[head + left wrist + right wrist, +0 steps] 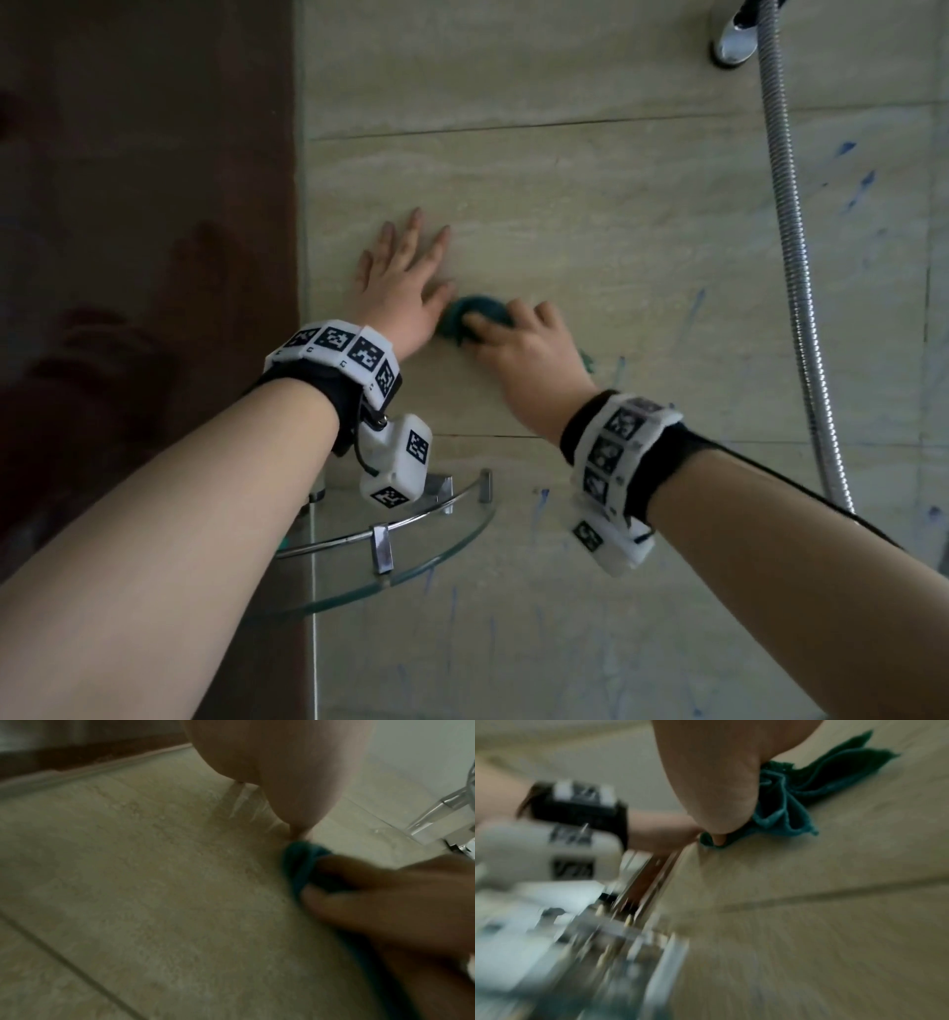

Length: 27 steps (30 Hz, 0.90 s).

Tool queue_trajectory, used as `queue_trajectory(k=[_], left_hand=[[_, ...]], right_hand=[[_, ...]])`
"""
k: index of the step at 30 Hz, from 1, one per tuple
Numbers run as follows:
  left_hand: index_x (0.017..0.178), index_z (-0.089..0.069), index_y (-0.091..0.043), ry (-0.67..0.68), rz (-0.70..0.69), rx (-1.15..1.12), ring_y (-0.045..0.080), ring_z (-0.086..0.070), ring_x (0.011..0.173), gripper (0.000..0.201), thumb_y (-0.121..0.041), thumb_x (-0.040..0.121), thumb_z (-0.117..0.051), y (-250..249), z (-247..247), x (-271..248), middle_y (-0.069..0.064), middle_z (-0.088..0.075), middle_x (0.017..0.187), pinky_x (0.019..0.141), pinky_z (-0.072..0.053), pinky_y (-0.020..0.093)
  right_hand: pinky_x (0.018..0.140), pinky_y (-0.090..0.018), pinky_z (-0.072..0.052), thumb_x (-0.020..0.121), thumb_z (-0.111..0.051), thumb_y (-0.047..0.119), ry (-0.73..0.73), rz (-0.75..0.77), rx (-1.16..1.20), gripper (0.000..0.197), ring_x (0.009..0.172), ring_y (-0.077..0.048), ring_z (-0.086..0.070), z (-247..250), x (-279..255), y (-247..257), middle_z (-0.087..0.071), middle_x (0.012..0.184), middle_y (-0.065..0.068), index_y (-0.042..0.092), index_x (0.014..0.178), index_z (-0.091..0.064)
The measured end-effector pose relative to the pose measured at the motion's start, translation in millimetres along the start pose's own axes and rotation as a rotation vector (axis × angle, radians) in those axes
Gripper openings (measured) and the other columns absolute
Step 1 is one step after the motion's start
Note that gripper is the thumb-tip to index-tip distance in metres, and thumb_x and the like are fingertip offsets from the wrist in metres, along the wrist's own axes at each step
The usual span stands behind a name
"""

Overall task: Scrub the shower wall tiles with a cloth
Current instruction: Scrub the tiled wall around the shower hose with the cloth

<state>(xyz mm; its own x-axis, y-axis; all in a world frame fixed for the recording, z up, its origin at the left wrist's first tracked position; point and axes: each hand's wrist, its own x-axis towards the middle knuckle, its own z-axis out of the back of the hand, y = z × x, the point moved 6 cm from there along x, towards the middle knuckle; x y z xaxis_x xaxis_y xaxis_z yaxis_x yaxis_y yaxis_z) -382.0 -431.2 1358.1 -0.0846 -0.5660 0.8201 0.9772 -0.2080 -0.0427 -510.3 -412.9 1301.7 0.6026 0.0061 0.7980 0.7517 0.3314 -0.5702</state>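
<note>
A bunched teal cloth lies against the beige wall tiles. My right hand grips it with curled fingers and presses it to the tile. My left hand rests flat on the wall just left of the cloth, fingers spread and straight. In the left wrist view the cloth shows beside the right hand's fingers, with the left palm above it. From the right wrist, the cloth sticks out under the right hand, its folds trailing to the right.
Blue streaks mark the tiles at right and lower down. A chrome shower hose hangs at the right from a wall fitting. A glass corner shelf with metal brackets juts out below the left wrist. A dark brown wall meets the tiles at left.
</note>
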Motion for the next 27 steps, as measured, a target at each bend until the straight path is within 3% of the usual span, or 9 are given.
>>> queue_trajectory(k=[3, 6, 11, 14, 17, 19, 22, 25, 27], left_hand=[[0.153, -0.006, -0.034, -0.009, 0.022, 0.001, 0.024, 0.014, 0.147, 0.056, -0.037, 0.103, -0.032, -3.2, 0.5, -0.2, -0.004, 0.016, 0.16, 0.117, 0.006, 0.04], [0.153, -0.005, -0.032, -0.006, 0.054, -0.017, 0.024, 0.015, 0.147, 0.058, -0.038, 0.103, -0.033, -10.7, -0.3, 1.9, -0.003, 0.017, 0.16, 0.118, 0.006, 0.041], [0.154, -0.002, -0.032, 0.027, -0.033, -0.009, 0.024, 0.019, 0.146, 0.065, -0.046, 0.1, -0.037, -43.7, -8.7, 8.6, -0.003, 0.021, 0.159, 0.118, 0.009, 0.042], [0.154, -0.003, -0.031, 0.018, -0.073, -0.005, 0.026, 0.019, 0.146, 0.067, -0.047, 0.099, -0.039, -68.3, -14.6, 14.0, -0.003, 0.02, 0.159, 0.117, 0.01, 0.044], [0.154, -0.003, -0.032, -0.001, -0.054, -0.004, 0.027, 0.018, 0.146, 0.069, -0.049, 0.098, -0.04, -86.1, -17.5, 20.0, -0.002, 0.019, 0.16, 0.117, 0.009, 0.045], [0.154, -0.003, -0.031, -0.014, -0.04, -0.022, 0.027, 0.018, 0.146, 0.071, -0.049, 0.097, -0.041, -95.0, -20.0, 22.1, -0.001, 0.019, 0.16, 0.117, 0.009, 0.046], [0.154, -0.004, -0.029, -0.05, -0.028, -0.049, 0.028, 0.017, 0.146, 0.072, -0.05, 0.096, -0.042, -105.3, -24.5, 22.0, 0.0, 0.018, 0.16, 0.118, 0.009, 0.047], [0.154, -0.003, -0.028, -0.072, 0.002, -0.081, 0.028, 0.017, 0.146, 0.073, -0.049, 0.097, -0.043, -112.3, -27.4, 21.5, 0.001, 0.019, 0.16, 0.117, 0.01, 0.047], [0.154, -0.004, -0.028, -0.083, 0.026, -0.092, 0.028, 0.016, 0.146, 0.073, -0.049, 0.096, -0.044, -115.0, -27.1, 21.8, 0.0, 0.018, 0.16, 0.117, 0.009, 0.046]], right_hand=[[0.07, -0.035, -0.027, 0.074, -0.027, 0.008, 0.071, 0.246, 0.035, 0.051, 0.085, -0.024, -0.037, -15.5, -29.3, 27.9, -0.069, 0.109, 0.006, 0.022, 0.083, -0.075], [0.069, -0.034, -0.028, 0.077, -0.032, 0.009, 0.102, 0.243, 0.042, 0.045, 0.084, -0.024, -0.042, -11.1, -35.5, 14.1, -0.069, 0.11, 0.009, 0.024, 0.083, -0.075], [0.069, -0.036, -0.036, 0.084, -0.043, 0.016, 0.062, -0.2, -0.017, 0.034, 0.079, -0.032, -0.053, 26.9, -31.4, -70.9, -0.069, 0.11, 0.0, 0.018, 0.097, -0.074], [0.084, -0.041, -0.028, 0.087, -0.049, 0.006, 0.124, -0.501, -0.004, 0.038, 0.102, -0.037, -0.044, 46.1, -45.7, -132.6, -0.055, 0.135, -0.002, 0.019, 0.118, -0.067], [0.106, -0.033, -0.025, 0.085, -0.048, -0.003, 0.09, -0.787, 0.154, 0.051, 0.126, -0.036, -0.035, 61.6, -71.2, -175.2, -0.044, 0.144, -0.011, 0.017, 0.131, -0.059], [0.111, -0.028, -0.021, 0.082, -0.046, -0.01, 0.031, -0.842, 0.231, 0.056, 0.133, -0.034, -0.031, 63.2, -83.7, -184.1, -0.039, 0.15, -0.005, 0.012, 0.133, -0.056], [0.103, -0.035, -0.029, 0.081, -0.047, -0.008, 0.013, -0.79, 0.202, 0.054, 0.119, -0.036, -0.039, 52.7, -99.5, -171.0, -0.047, 0.145, -0.003, 0.012, 0.129, -0.06], [0.074, -0.041, -0.037, 0.072, -0.051, 0.002, 0.03, -0.487, 0.083, 0.043, 0.085, -0.037, -0.05, 41.0, -110.7, -126.7, -0.066, 0.119, -0.003, 0.013, 0.108, -0.071], [0.067, -0.037, -0.036, 0.07, -0.056, 0.002, 0.05, -0.297, 0.076, 0.037, 0.078, -0.031, -0.047, 33.4, -119.9, -103.3, -0.069, 0.114, 0.0, 0.014, 0.101, -0.073]])
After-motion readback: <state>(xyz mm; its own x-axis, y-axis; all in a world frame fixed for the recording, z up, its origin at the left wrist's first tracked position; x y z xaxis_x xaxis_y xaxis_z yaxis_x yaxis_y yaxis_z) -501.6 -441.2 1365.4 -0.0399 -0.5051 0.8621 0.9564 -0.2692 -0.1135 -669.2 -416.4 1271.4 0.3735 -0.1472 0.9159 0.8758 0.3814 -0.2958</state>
